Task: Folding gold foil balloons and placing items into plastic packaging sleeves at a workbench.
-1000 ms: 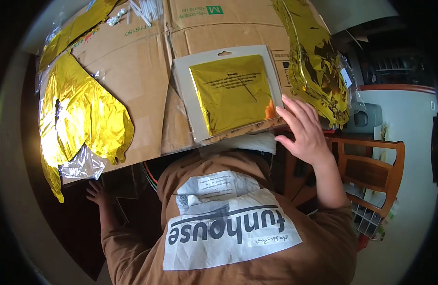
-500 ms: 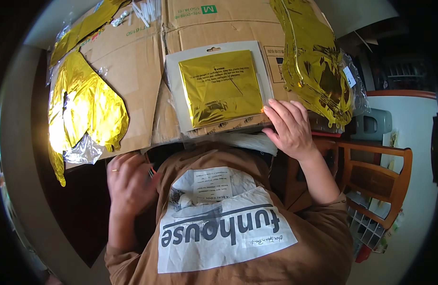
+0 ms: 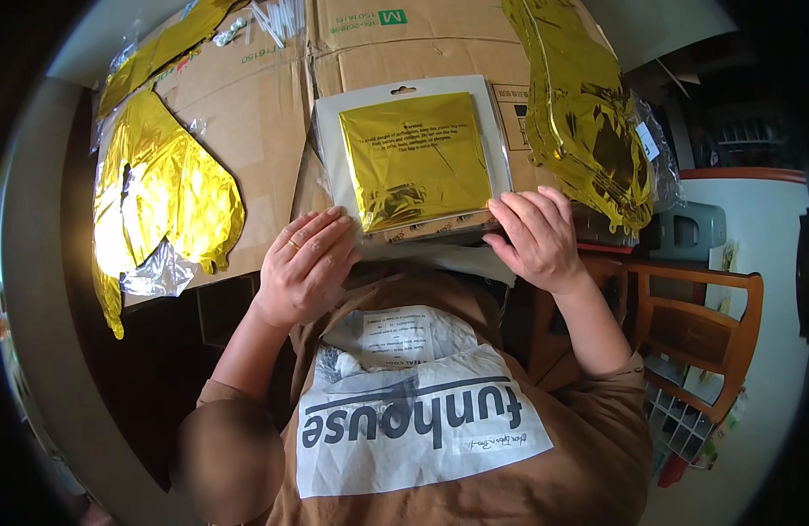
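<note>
A flat clear package with a pale hanging card and a folded gold foil balloon (image 3: 417, 162) inside lies on the cardboard surface in front of me. My right hand (image 3: 540, 244) rests at its near right corner, fingertips on the edge and thumb spread apart below. At the near left corner is my left hand (image 3: 306, 270), palm down, fingers stretched out and touching or just over the package's edge. Its thumb is blurred. Neither hand visibly lifts the package.
Crumpled gold foil balloons lie at the left (image 3: 172, 197) and right (image 3: 584, 114). White straws (image 3: 277, 22) are at the far left of the cardboard (image 3: 413, 57). A wooden chair (image 3: 694, 333) stands at the right, near a grey plastic stool (image 3: 698, 228).
My left hand has come up and right from below the cardboard's near edge to the package's near left corner. My right hand stays at the right corner.
</note>
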Demonstrator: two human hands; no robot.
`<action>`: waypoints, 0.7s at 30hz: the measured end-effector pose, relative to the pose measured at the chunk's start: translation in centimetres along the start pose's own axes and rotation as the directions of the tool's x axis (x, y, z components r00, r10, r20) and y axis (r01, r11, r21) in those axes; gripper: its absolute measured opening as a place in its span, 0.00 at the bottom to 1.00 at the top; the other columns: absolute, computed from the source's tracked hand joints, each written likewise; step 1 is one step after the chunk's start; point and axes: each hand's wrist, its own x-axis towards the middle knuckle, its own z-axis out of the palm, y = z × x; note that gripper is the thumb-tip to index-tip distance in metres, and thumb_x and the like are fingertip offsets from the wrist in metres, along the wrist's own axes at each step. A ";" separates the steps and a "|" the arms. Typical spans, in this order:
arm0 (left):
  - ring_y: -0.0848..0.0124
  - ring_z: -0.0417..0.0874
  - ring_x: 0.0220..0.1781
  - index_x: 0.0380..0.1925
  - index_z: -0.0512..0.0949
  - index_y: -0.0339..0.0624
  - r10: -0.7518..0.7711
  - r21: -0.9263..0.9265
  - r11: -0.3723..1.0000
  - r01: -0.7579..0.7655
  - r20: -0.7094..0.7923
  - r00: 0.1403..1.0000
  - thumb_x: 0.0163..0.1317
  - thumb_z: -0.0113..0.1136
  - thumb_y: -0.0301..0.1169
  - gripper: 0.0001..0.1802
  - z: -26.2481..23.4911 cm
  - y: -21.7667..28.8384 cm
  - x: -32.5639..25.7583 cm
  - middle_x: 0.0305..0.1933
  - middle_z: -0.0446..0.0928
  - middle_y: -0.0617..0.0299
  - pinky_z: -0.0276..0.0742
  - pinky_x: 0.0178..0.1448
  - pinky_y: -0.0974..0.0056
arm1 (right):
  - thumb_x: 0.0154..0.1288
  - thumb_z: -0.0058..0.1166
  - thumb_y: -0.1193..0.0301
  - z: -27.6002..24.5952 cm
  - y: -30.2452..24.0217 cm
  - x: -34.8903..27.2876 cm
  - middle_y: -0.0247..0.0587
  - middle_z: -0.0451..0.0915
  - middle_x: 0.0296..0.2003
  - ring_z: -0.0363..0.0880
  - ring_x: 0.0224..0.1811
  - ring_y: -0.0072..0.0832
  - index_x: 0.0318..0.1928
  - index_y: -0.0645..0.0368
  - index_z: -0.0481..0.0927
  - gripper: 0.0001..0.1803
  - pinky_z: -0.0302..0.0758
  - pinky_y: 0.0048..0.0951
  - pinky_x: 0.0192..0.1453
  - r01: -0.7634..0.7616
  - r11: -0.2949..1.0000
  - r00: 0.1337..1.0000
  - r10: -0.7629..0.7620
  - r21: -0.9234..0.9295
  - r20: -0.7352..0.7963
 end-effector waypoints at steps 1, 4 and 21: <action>0.57 0.85 0.60 0.43 0.84 0.39 -0.006 -0.008 1.000 0.006 -0.014 1.000 0.54 0.70 0.22 0.15 0.0 0.0 -0.1 0.55 0.84 0.55 0.79 0.65 0.52 | 0.55 0.72 0.70 0.0 0.2 0.0 0.40 0.80 0.53 0.80 0.52 0.37 0.56 0.57 0.82 0.27 0.70 0.48 0.66 0.013 1.000 1.000 -0.013 -0.001 -0.003; 0.58 0.86 0.60 0.42 0.82 0.40 -0.037 -0.052 0.998 0.034 -0.054 0.998 0.55 0.70 0.22 0.13 0.3 -0.2 -0.4 0.55 0.85 0.55 0.79 0.65 0.52 | 0.55 0.71 0.71 -0.1 0.4 0.8 0.38 0.80 0.50 0.79 0.51 0.36 0.52 0.58 0.83 0.23 0.72 0.44 0.62 0.046 0.999 0.998 -0.045 0.013 -0.046; 0.64 0.89 0.51 0.32 0.78 0.47 -0.378 -0.158 0.917 0.365 -0.060 0.924 0.55 0.71 0.21 0.11 0.6 1.1 1.3 0.39 0.89 0.66 0.55 0.79 0.43 | 0.58 0.68 0.79 -1.7 1.6 4.0 0.39 0.83 0.32 0.81 0.34 0.34 0.34 0.63 0.83 0.06 0.77 0.32 0.41 -0.302 0.854 0.951 0.236 0.423 0.202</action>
